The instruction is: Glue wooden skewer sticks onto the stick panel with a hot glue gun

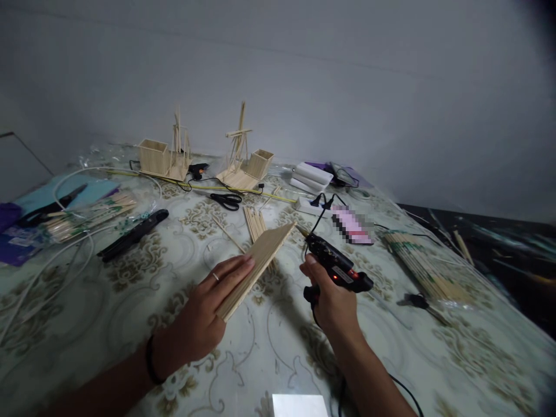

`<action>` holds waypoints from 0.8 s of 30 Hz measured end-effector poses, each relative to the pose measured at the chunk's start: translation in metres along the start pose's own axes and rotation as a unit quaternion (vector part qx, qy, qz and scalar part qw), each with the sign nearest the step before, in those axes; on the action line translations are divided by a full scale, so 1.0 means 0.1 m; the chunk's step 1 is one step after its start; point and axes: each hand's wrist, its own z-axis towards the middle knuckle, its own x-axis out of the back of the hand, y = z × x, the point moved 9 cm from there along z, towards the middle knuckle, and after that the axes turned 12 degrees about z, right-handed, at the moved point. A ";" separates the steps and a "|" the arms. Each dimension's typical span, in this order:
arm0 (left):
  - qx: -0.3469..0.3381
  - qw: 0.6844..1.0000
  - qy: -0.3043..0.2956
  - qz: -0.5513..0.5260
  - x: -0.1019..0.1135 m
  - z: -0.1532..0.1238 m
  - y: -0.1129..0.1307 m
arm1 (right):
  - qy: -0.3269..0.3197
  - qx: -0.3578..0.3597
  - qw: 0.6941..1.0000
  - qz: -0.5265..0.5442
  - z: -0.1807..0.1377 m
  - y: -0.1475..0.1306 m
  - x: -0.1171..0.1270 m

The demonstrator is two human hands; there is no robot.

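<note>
My left hand (204,310) grips a flat panel of wooden sticks (263,258), held tilted above the table with its far edge raised. In my right hand (332,298) is a black glue gun (336,263) with red lights glowing on its body. The gun's nozzle points at the far right corner of the panel, close to it; whether they touch I cannot tell. Behind the panel, loose wooden sticks (254,223) lie on the patterned tablecloth (191,249), partly hidden by it.
Two stick models with boxes (154,157) (260,164) stand at the back. Black scissors (226,200), a black cutter (134,234), a power strip (310,205), a pink phone (351,225) and a bagged stick bundle (423,266) lie around. A white block (299,405) sits at the front edge.
</note>
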 end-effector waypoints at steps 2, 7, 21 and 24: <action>-0.001 1.000 -0.002 0.001 0.00 0.00 0.01 | 0.005 -0.005 1.000 0.009 0.00 0.00 0.00; -0.003 1.000 -0.005 -0.005 -0.02 0.00 0.01 | 0.012 -0.022 1.000 0.016 0.02 0.03 0.02; 0.022 0.998 0.028 -0.051 0.05 0.02 -0.10 | -0.103 0.060 0.978 -0.172 0.16 -0.14 -0.14; 0.098 0.989 0.057 -0.092 0.09 0.05 -0.29 | -0.165 0.173 0.935 -0.263 0.37 -0.22 -0.17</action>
